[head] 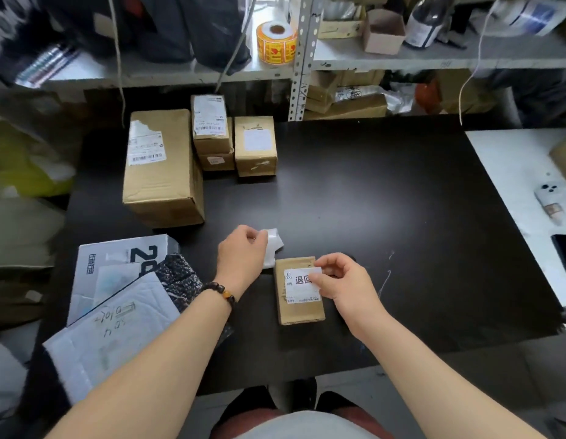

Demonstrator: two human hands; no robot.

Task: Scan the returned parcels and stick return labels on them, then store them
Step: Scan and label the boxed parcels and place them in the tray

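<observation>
A small brown parcel (302,308) lies on the black table (402,217) in front of me. A white return label (302,285) with red characters lies on its top. My right hand (342,280) pinches the label's right edge with thumb and forefinger. My left hand (242,255) holds a crumpled white backing paper (273,247) just left of and behind the parcel. A beaded bracelet sits on my left wrist.
A large box (161,172) and three smaller boxes (254,145) stand at the table's back left. Padded mailers (117,312) lie at the front left. A roll of yellow stickers (276,42) sits on the shelf behind. A phone (551,201) lies on the white table to the right.
</observation>
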